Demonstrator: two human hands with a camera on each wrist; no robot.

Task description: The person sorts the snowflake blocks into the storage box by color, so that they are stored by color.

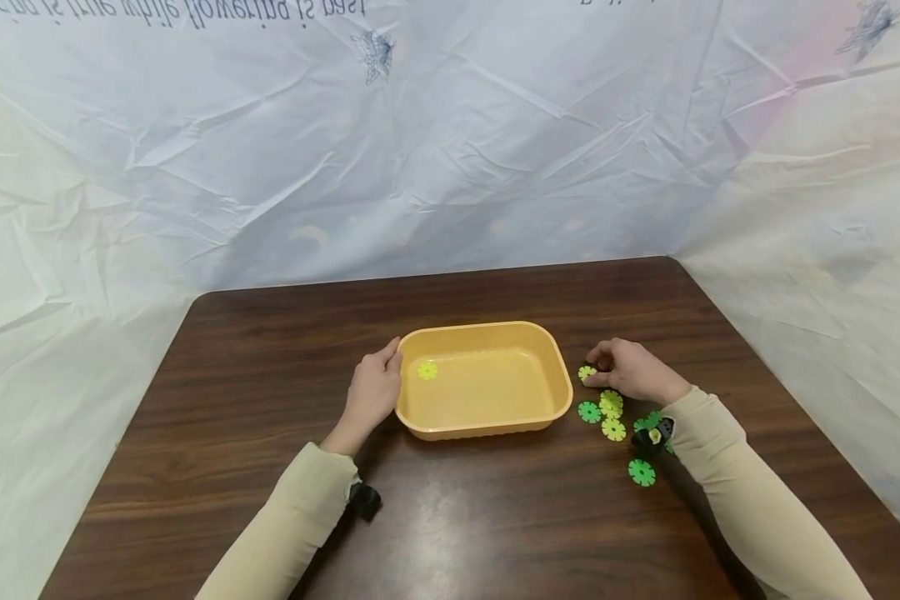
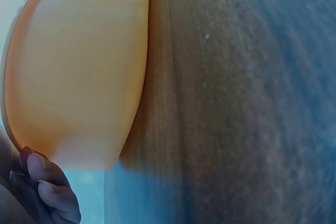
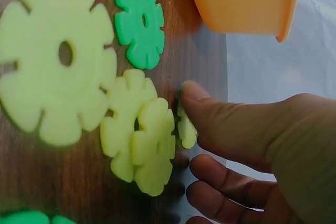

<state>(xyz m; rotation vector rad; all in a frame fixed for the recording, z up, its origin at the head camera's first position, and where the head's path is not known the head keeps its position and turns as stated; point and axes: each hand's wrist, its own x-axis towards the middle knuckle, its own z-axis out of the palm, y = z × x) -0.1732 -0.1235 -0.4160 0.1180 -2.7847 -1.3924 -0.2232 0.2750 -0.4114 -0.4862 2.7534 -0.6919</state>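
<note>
A yellow plastic basin stands on the table, one yellow-green snowflake disc lying inside near its left end. At that end my left hand grips the rim; in the left wrist view curled fingers sit against the basin's wall. Right of the basin, my right hand pinches another yellow-green disc by the thumb, partly hidden by it in the right wrist view. Close by lie overlapping yellow-green discs, a larger-looking one and a green disc.
More green discs lie beneath and beside the right wrist, some of them hidden by the black wrist camera. The dark wooden table has rounded far corners. Pale printed sheeting hangs behind it and along both sides.
</note>
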